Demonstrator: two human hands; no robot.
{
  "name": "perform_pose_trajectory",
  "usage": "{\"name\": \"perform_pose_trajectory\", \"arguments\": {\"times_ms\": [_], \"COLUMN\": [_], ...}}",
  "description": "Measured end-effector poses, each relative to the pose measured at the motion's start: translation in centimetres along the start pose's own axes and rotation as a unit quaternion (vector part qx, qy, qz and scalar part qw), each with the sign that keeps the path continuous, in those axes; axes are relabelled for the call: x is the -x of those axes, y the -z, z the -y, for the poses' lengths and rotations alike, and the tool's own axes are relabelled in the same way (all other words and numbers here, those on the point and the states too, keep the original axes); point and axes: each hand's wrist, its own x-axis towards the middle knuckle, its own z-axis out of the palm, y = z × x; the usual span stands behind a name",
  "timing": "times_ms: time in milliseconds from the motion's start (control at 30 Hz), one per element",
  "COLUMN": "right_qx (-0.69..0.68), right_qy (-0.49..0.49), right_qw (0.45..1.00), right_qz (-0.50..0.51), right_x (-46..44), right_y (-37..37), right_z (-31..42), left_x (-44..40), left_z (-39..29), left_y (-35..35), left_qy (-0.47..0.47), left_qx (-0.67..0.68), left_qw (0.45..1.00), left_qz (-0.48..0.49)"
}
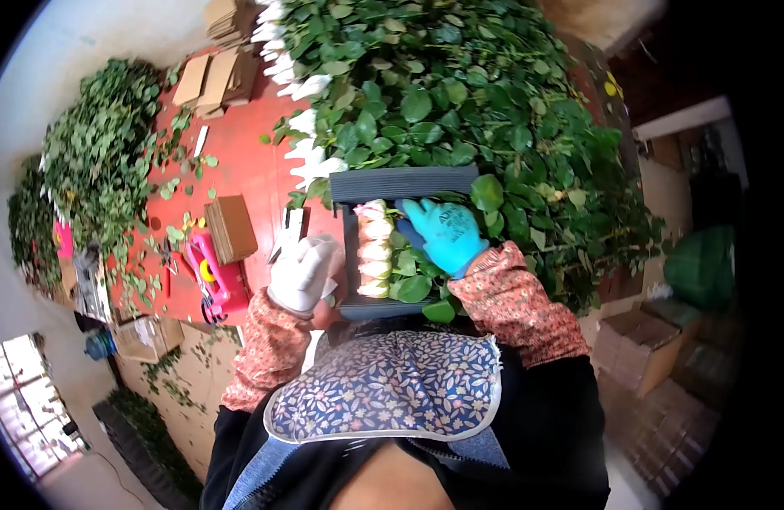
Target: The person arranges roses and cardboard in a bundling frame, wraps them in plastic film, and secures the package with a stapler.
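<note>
A row of pale pink and cream roses lies in a dark grey ribbed tray in front of me, heads to the left and leaves to the right. My right hand, in a teal glove, rests on the leaves beside the rose heads with its fingers stretched out. To the left of the tray is my left hand, in a white glove with its fingers curled in. Whatever it may hold is hidden. A small metal and black object lies just beyond its fingers.
Leafy rose stems are heaped behind and right of the tray. On the red table are a pink tape dispenser, a cardboard stack, more cardboard pieces and red-handled cutters. Boxes stand at the right.
</note>
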Motion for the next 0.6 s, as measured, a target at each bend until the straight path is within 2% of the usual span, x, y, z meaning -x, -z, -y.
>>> {"name": "perform_pose_trajectory", "arguments": {"times_ms": [33,133,267,333,367,400,467,500,533,600], "right_qx": [0.005,-0.020,0.025,0.058,0.065,0.075,0.020,0.007,-0.010,0.023], "right_qy": [-0.007,0.059,0.105,0.095,0.070,0.090,0.071,0.081,0.050,0.079], "right_qw": [0.999,0.998,0.993,0.990,0.989,0.985,0.985,0.988,0.987,0.986], "right_qz": [0.035,0.013,0.056,0.082,0.114,0.126,0.154,0.128,0.155,0.144], "right_x": [-0.1,-0.3,-0.9,-1.3,-1.9,-2.2,-2.9,-2.8,-2.9,-3.1], "right_y": [0.4,1.8,2.3,1.9,2.7,2.8,3.0,2.2,1.8,2.0], "right_z": [0.0,0.3,1.0,0.8,1.7,1.9,2.1,1.6,1.4,1.9], "left_x": [1.7,3.9,3.2,1.9,1.8,1.7,1.6,1.4,1.0,0.9], "left_z": [0.6,0.2,-0.4,-0.8,-1.0,-1.0,-0.9,-1.0,-0.8,-0.5], "left_y": [0.6,1.7,1.7,2.1,1.6,1.3,0.0,-0.3,-0.6,-1.6], "left_qy": [0.055,0.177,0.174,0.127,0.160,0.167,0.180,0.194,0.167,0.174], "left_qx": [-0.001,0.008,-0.010,-0.033,0.014,0.019,0.026,0.026,0.023,0.027], "left_qw": [0.998,0.984,0.984,0.991,0.986,0.984,0.982,0.978,0.985,0.984], "left_qz": [0.011,0.030,0.021,0.036,0.035,0.056,0.052,0.065,0.037,0.038]}}
